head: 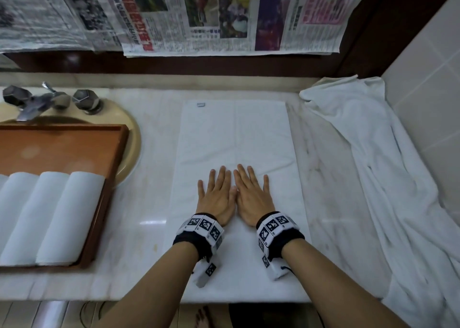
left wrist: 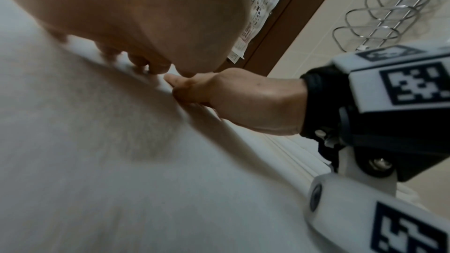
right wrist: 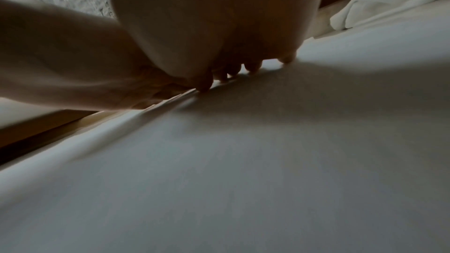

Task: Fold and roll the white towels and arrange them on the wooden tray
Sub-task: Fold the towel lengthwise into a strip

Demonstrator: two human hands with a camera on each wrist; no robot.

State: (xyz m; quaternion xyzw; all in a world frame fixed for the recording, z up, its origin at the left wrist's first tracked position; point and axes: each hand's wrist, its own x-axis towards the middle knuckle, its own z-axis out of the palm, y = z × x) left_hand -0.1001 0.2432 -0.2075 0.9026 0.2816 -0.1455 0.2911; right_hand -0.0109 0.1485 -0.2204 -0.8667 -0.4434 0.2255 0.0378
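Both hands lie flat, side by side, on the folded towel (head: 234, 168) in the middle of the counter (head: 139, 203). The left hand (head: 217, 193) and the right hand (head: 254, 194) have straight, slightly spread fingers and grip nothing; their thumbs almost touch at the middle line of the cloth. I judge that this step is the smoothing of the towel before the roll. To do it well, the palms should press evenly and slide from the middle to the left and right edges, so wrinkles go out and the edges stay straight; the crease just beyond the fingertips needs the same care. The towel is a long rectangle, its long axis runs from near to far, and the end with the small label (head: 200, 104) points far, to the wall. A roll from the near end would follow this axis. On the left, the tray (head: 74, 138) holds at least 3 rolls (head: 69, 218), which lie with the same near-far axis. On the right a loose towel (head: 373, 153) waits in a heap.
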